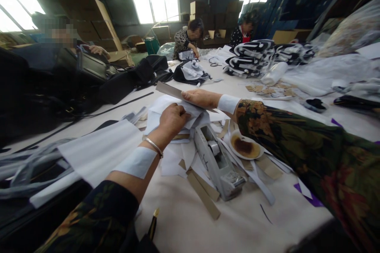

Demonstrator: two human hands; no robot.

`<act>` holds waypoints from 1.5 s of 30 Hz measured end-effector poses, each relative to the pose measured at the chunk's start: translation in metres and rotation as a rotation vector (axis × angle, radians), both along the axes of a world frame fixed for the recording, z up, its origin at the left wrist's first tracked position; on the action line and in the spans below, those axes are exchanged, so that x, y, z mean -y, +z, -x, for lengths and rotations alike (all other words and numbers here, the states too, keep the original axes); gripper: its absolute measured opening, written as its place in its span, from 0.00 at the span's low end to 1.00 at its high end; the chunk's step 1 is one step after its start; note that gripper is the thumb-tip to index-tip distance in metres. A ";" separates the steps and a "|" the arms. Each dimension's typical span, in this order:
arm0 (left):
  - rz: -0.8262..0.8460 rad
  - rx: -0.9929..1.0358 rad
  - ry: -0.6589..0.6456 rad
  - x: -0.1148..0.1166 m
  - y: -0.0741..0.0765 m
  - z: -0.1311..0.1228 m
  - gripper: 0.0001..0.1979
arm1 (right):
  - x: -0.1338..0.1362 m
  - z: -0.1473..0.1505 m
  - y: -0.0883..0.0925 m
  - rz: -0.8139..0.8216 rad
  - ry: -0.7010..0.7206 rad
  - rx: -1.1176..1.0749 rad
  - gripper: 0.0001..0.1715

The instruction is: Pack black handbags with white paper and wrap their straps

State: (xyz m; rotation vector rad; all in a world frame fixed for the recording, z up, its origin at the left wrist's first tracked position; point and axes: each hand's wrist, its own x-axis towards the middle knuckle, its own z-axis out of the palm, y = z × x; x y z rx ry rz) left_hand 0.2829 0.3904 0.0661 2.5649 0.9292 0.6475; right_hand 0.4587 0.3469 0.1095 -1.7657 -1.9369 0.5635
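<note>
My right hand [199, 98] is closed on a flat grey-brown cardboard strip [169, 89], thumb on top, held above a pile of white paper sheets [156, 107]. Just below and left of it, my left hand [174, 118] has its fingers curled in at the white sheets; whether it grips one is hidden. A silver bangle [153, 146] circles my left wrist, and a white patch covers each forearm near the wrist. Right in front of my hands stands a grey tape dispenser [218, 162] with a roll in it, on loose cardboard strips and paper scraps.
A white dish [246, 146] with brown residue sits right of the dispenser. Black bags [142, 74] crowd the left side. Stacked black-and-white bundles [251, 58] stand at the back right. Several people work around the table. A black-and-gold pointed tool [153, 221] lies near the front.
</note>
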 end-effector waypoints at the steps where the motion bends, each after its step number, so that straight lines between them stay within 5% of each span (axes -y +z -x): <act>1: -0.009 0.001 0.012 0.000 0.000 -0.001 0.11 | 0.000 0.000 0.001 -0.005 0.001 0.000 0.52; 6: -0.014 -0.033 0.059 -0.002 0.002 -0.004 0.19 | 0.000 -0.003 0.002 -0.002 0.002 0.010 0.53; 11: 0.146 0.019 -0.097 -0.004 0.001 0.012 0.12 | 0.002 -0.002 0.001 -0.010 -0.004 0.028 0.51; 15: 0.283 0.054 -0.087 -0.004 -0.001 0.030 0.15 | 0.006 0.001 0.002 -0.006 -0.014 0.034 0.50; 22: 0.042 0.035 -0.089 -0.003 -0.006 0.037 0.10 | 0.008 0.004 0.000 0.000 -0.016 0.030 0.47; 45: 0.027 0.097 -0.187 0.001 -0.011 0.044 0.13 | 0.004 -0.001 -0.008 -0.010 -0.003 0.002 0.45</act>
